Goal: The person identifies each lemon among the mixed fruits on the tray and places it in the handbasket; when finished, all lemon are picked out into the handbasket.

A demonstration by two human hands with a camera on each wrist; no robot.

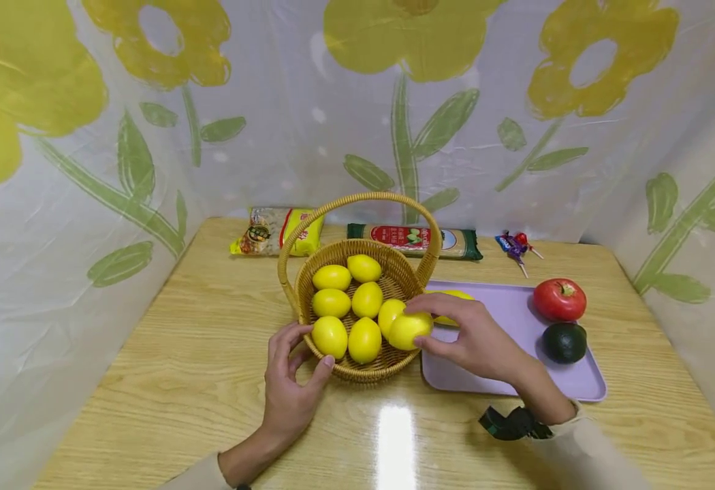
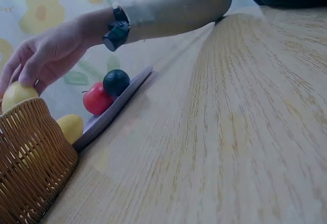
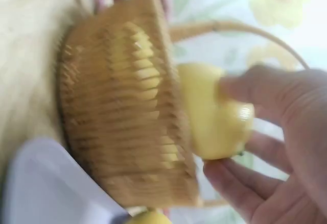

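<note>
A woven basket [image 1: 388, 367] with a tall handle stands mid-table and holds several yellow lemons [image 1: 365, 299]. My right hand [image 1: 477, 340] grips one lemon [image 1: 408, 329] at the basket's right rim; the right wrist view shows that lemon [image 3: 212, 113] held just over the rim of the basket [image 3: 122, 117]. My left hand [image 1: 290, 381] holds the basket's near left rim, thumb and fingers on the weave. Another lemon [image 1: 452, 297] lies on the lilac tray [image 1: 504, 309], partly hidden by my right hand. The left wrist view shows the basket wall [image 2: 28, 168] and that tray lemon [image 2: 70, 127].
On the tray's right side sit a red tomato [image 1: 559, 299] and a dark avocado [image 1: 564, 341]. Along the table's back edge lie a yellow snack bag [image 1: 276, 233], a green noodle packet [image 1: 415, 239] and wrapped sweets [image 1: 513, 246]. A flowered curtain surrounds the table.
</note>
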